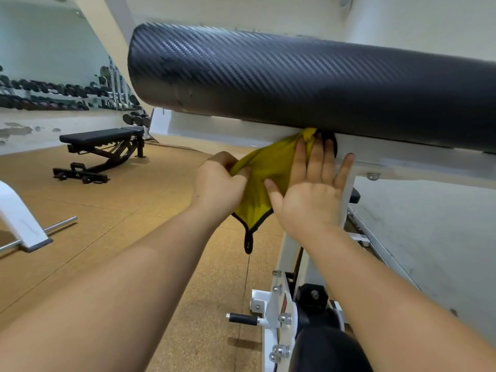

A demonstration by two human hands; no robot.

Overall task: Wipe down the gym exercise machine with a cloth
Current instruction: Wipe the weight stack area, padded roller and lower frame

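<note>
Step in hand: wiping the seam where the black weave-patterned padded roller sits on the white metal frame beam. The yellow microfibre cloth w/ black trim is right there. Its top corner is bunched up into that seam, its mid-part is spread btwn both hands, and its bottom corner & black loop hang free below.

Right hand: flat, fingers straight & spread, pressing the cloth onto the beam face. The little-finger side lies on bare white metal, off the cloth. Left hand: fingers curled, pinching a gathered edge of the cloth, prob. to hold it taut.

Judgement: mid-task, likely plenty left. Only this underside strip is under the cloth. The big roller surface, white upright post & lower bolted bracket are uncovered atm. Can't tell what's already clean.

Next move prob. calls for the right palm to slide along the beam w/ firm pressure while the left takes out slack, so the cloth doesn't ball up. The tucked corner may snag in the seam, so ease it out or drag it along the gap. Then re-fold & do the roller.

A black adjustable bench stands well apart, left.
</note>
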